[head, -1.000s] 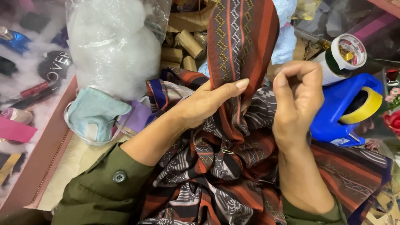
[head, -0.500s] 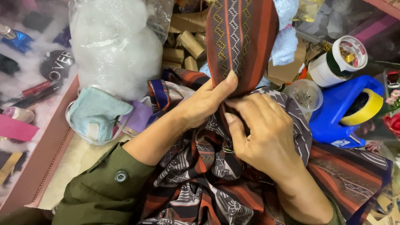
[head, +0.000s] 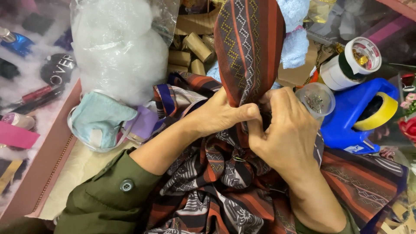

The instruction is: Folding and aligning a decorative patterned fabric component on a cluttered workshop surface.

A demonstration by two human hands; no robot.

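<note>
Both hands (head: 255, 125) pinch the upright woven cloth bundle (head: 249, 47) at its base.

Both hands, left hand (head: 219, 115) and right hand (head: 288, 130), are hemmed in closely. The upright woven cloth bundle (head: 249, 52) blocks the way ahead. To the left, a bag of white stuffing (head: 119, 52) and face masks (head: 102, 119) crowd in. To the right stand a clear plastic cup (head: 318, 99), tape rolls (head: 353, 63) and a blue container (head: 346, 125). Only the draped cloth toward the person lies open.
</note>
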